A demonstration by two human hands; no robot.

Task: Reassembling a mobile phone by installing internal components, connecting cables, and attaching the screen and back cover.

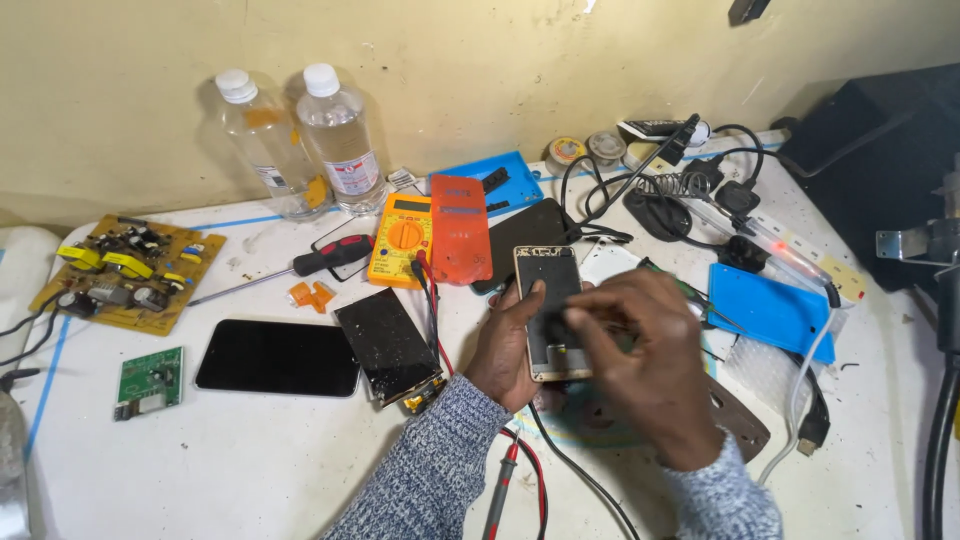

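My left hand (508, 345) grips an opened gold-framed phone (548, 285) from below and holds it upright above the white table (250, 450). My right hand (640, 350) reaches across the phone's lower half with its fingers pinched together; whether a small tool or part sits between them is hidden. Both sleeves are grey knit. A black phone screen (277, 357) and a cracked display panel (388, 345) lie flat to the left of my left hand.
A yellow multimeter (402, 238) with red and black leads, an orange case (460, 228), a screwdriver (310, 265), two clear bottles (300, 140), circuit boards (125, 272), a blue mat (765, 310), a power strip (790, 250) and tangled cables crowd the table.
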